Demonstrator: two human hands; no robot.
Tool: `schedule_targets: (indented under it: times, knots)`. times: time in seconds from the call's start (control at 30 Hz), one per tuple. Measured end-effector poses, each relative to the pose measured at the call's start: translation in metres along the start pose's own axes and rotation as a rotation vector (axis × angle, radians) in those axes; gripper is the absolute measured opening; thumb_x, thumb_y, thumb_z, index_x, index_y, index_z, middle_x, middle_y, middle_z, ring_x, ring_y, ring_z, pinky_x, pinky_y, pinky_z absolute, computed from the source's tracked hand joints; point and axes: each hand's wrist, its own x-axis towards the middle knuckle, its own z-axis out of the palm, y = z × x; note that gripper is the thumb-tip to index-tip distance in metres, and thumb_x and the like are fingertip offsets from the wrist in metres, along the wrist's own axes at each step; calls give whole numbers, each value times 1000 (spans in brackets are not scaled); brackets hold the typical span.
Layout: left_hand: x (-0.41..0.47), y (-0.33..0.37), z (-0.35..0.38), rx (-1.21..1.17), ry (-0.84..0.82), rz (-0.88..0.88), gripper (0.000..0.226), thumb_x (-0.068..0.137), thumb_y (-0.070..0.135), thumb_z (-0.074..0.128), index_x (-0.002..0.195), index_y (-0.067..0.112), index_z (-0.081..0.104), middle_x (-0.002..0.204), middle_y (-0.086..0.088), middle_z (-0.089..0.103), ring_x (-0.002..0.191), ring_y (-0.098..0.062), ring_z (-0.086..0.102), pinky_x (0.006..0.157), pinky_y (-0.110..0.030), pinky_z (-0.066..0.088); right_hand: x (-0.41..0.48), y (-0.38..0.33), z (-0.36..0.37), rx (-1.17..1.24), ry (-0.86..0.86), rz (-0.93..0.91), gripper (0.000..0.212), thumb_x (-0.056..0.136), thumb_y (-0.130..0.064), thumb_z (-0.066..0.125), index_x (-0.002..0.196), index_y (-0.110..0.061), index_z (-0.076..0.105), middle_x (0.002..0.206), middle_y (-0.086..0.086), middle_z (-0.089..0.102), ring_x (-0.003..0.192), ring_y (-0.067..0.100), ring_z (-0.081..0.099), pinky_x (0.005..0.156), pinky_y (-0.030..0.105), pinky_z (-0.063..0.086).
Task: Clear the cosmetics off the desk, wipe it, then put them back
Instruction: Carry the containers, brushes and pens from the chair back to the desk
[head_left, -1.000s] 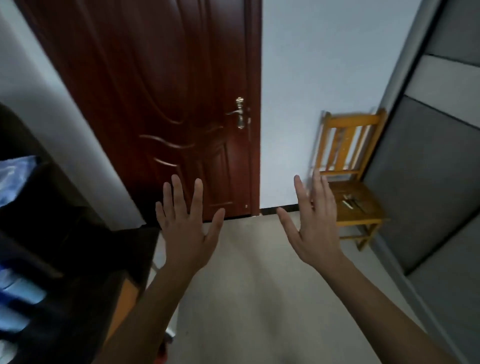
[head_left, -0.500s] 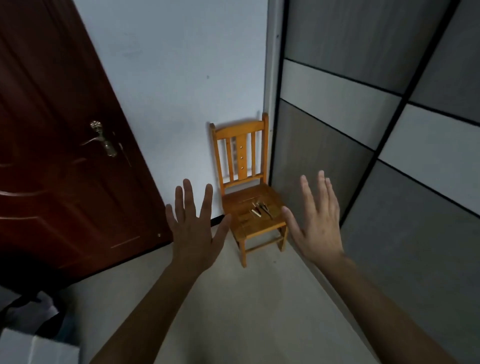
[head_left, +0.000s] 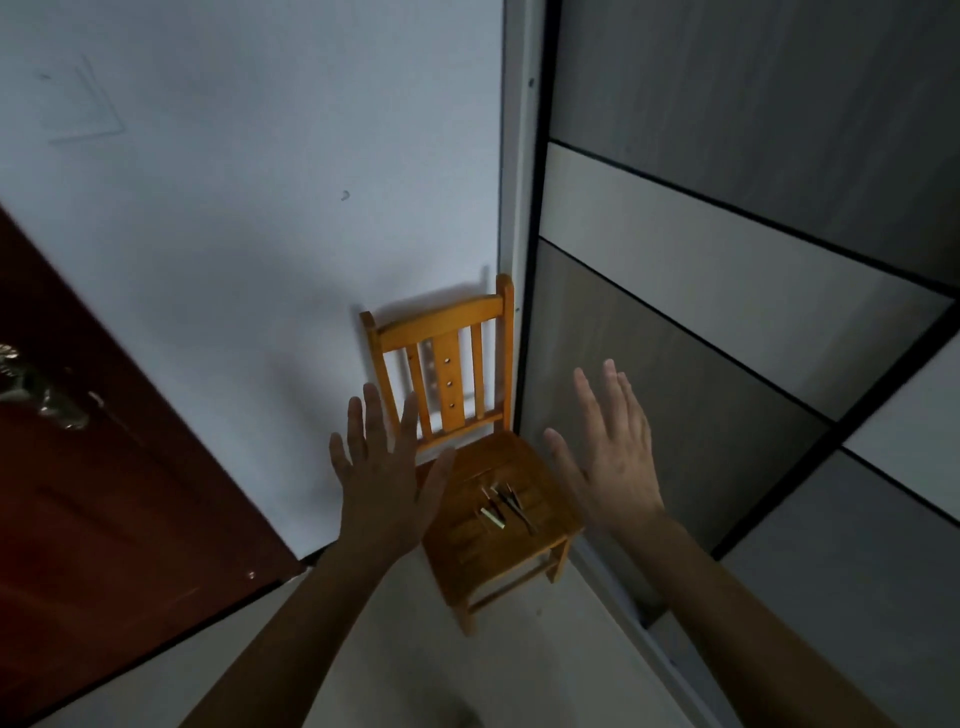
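A small wooden chair (head_left: 447, 343) stands in the room's corner against the white wall. On its seat lie several slim cosmetic items (head_left: 501, 506), pencil-like sticks and a small gold tube. My left hand (head_left: 382, 480) is raised with its fingers spread straight, in front of the chair's left side and holding nothing. My right hand (head_left: 610, 457) is raised the same way to the right of the seat, empty too. Neither hand touches the chair or the items. No desk is in view.
A dark red door (head_left: 104, 493) with a metal handle (head_left: 36, 392) fills the left. Grey and white sliding wardrobe panels (head_left: 753, 312) run along the right, their track on the floor. Pale floor (head_left: 415, 665) lies between me and the chair.
The view has swung right, away from the door and the dark furniture at the left, toward the corner. The chair now sits between my raised hands and looks closer.
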Motion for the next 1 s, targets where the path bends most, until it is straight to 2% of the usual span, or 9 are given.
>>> schedule_targets:
  times: [0.17,0.23,0.4,0.47,0.53,0.6,0.73,0.9,1.0]
  knots:
    - [84,-4,33,-24,-76,7,80,92,70,26,158,30,3,165,-5,-15,152,-31,-9,118,-65,10,71,21,25,26,-20,59,71,99,-70,26,159,-39,1,168,-1,-2,155,20,-4,121,48,10]
    - [110,-4,50,-29,-90,-13,81,92,69,29,159,28,7,166,-6,-12,153,-32,-6,117,-64,12,95,32,40,38,-61,67,72,98,-70,26,159,-38,4,168,-1,-1,155,22,-1,121,51,13]
    - [142,-4,96,-19,-165,-122,80,93,68,23,159,30,2,165,-6,-17,152,-30,-12,119,-61,9,147,54,82,101,-131,28,70,98,-62,36,158,-27,24,167,8,14,154,28,13,118,53,24]
    - [149,-4,114,-5,-187,-187,79,92,70,20,159,31,4,165,-6,-15,152,-28,-13,120,-60,8,171,64,100,135,-193,-8,68,99,-57,39,157,-23,27,166,11,18,153,31,17,118,54,26]
    - [153,-3,129,24,-217,-260,78,93,69,20,159,29,9,166,-8,-11,152,-29,-11,120,-59,7,190,77,120,174,-287,-43,67,101,-51,46,158,-27,21,167,11,15,154,29,15,120,51,22]
    - [159,-2,145,39,-249,-346,75,96,66,29,158,27,15,166,-9,-5,153,-30,-7,120,-59,9,207,93,142,175,-376,-70,67,101,-49,47,157,-28,16,167,10,13,153,28,14,120,46,19]
    - [170,-1,183,19,-374,-495,72,96,59,40,157,25,20,166,-9,3,153,-32,1,120,-60,13,237,121,188,156,-563,-74,64,103,-49,43,158,-24,20,167,8,15,153,26,17,121,49,26]
    - [176,-9,241,-16,-463,-568,80,86,71,23,154,29,23,166,-6,11,152,-32,9,118,-58,16,246,150,249,132,-697,-68,62,103,-49,42,157,-24,24,164,7,25,150,25,25,117,46,34]
    - [171,-22,288,-59,-501,-605,71,94,66,34,154,32,20,165,-5,12,151,-33,11,117,-59,19,235,164,291,140,-740,-40,61,103,-48,43,156,-22,27,162,7,27,149,24,27,116,45,36]
